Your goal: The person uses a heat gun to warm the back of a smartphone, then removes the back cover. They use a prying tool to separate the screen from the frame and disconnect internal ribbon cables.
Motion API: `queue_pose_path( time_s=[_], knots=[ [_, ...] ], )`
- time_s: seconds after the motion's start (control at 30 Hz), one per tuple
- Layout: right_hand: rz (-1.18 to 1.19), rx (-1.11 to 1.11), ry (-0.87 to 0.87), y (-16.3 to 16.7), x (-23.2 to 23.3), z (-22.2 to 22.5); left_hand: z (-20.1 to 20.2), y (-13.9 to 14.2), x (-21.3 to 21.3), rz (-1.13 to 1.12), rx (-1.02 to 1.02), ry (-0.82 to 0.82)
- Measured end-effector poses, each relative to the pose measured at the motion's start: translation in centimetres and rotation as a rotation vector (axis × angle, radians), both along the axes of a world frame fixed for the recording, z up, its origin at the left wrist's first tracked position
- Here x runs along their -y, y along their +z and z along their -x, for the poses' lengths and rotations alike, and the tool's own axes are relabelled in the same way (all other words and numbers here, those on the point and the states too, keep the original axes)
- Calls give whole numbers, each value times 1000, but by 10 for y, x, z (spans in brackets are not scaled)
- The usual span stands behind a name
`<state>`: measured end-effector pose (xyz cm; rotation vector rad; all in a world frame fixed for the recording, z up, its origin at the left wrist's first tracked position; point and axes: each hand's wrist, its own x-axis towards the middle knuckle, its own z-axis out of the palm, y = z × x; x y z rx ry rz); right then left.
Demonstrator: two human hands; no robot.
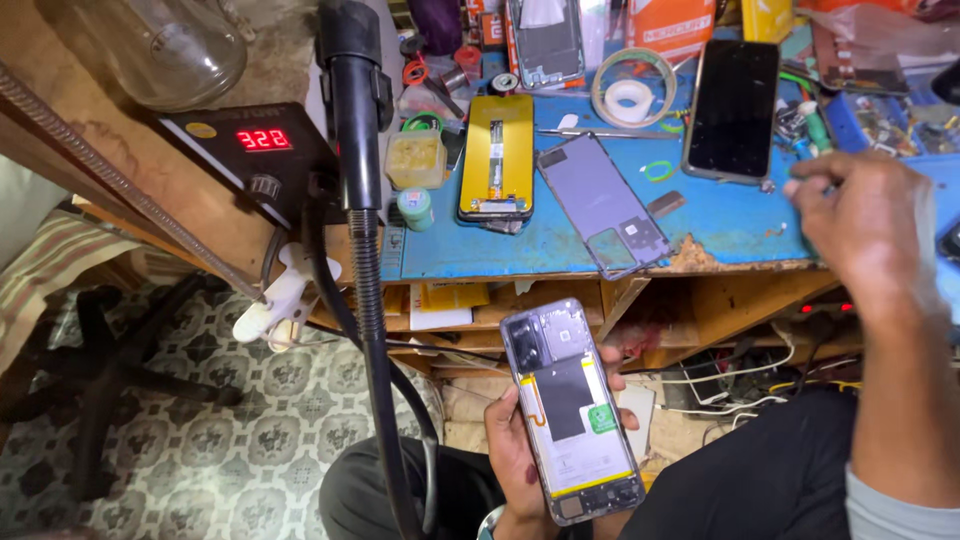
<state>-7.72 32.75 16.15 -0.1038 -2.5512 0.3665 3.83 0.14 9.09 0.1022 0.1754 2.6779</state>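
The left hand (520,440) grips an opened phone (570,410) near the lap, below the desk (480,250) edge; keeping it level and steady would suit while the right hand (860,230), curled shut on a thin tool I cannot make out, reaches far right. The phone's back is off, baring a black battery, yellow trim and green sticker.

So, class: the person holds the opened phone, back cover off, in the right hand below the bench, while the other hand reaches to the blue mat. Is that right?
Not quite. The head view shows the opened phone in the left hand, not the right. The rest stands: it is held below the bench, and the right hand reaches to the blue mat.
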Motion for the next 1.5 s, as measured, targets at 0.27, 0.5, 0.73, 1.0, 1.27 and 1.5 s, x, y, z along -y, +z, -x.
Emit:
queue_pose_path(
  time_s=[0.27,0.5,0.73,1.0,1.27,1.5],
  knots=[
    [-153,43,35,-9,-6,11,-15,-68,-10,115,-100,-68],
    [-39,79,-18,0,-25,10,-16,-107,-17,101,34,-149],
    [132,175,61,17,-20,18,-18,-98,-22,2,-20,-253],
    [112,-63,94,41,-18,29,-14,-91,-19,26,-23,-256],
    [165,39,71,70,-12,51,-13,-88,-21,30,9,-252],
    [-201,114,-39,80,0,52,-12,-88,-18,41,-66,-254]
  ],
)
